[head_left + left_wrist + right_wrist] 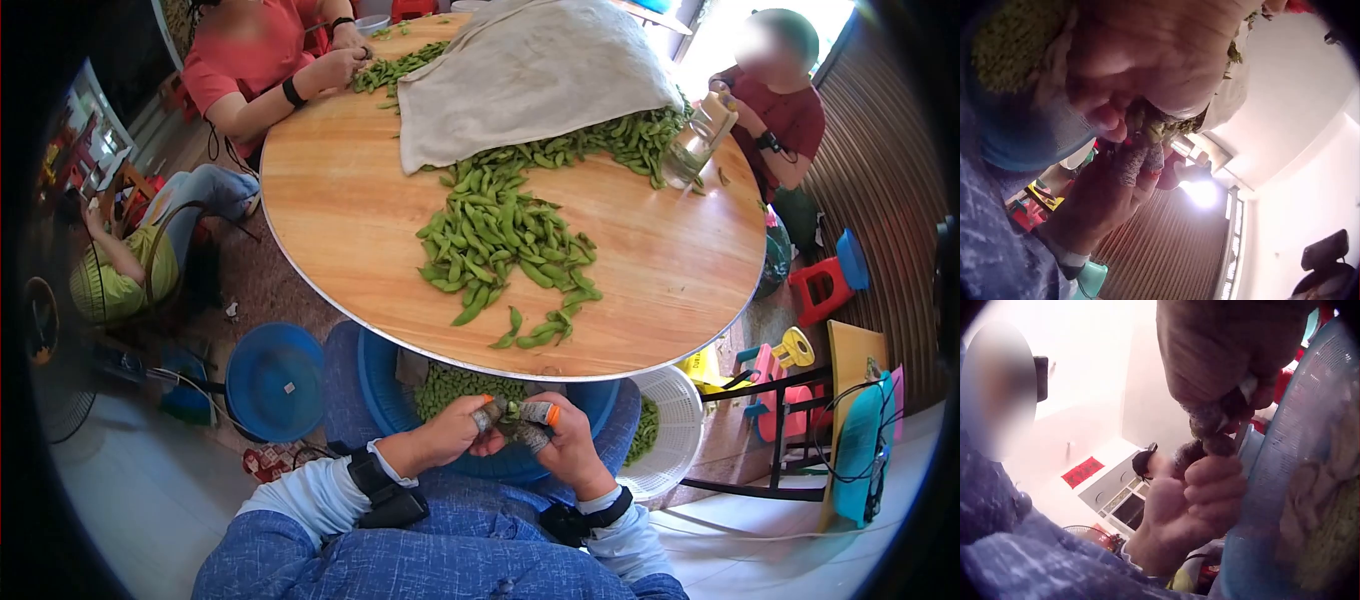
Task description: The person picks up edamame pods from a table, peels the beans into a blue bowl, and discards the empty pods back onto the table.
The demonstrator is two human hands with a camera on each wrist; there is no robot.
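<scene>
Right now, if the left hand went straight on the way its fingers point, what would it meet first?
Beyond the pod at its fingertips, the left hand would likely meet the right hand first; the exact gap between them is unclear.

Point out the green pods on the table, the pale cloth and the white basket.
Green pods (495, 235), head view, middle of the front pile.
Pale cloth (545, 80), head view, middle of its top.
White basket (681, 440), head view, side wall.

Smooth wood tabletop (340, 230); matt pods (490, 235); matt cloth (530, 85); smooth plastic basin (265, 375).
</scene>
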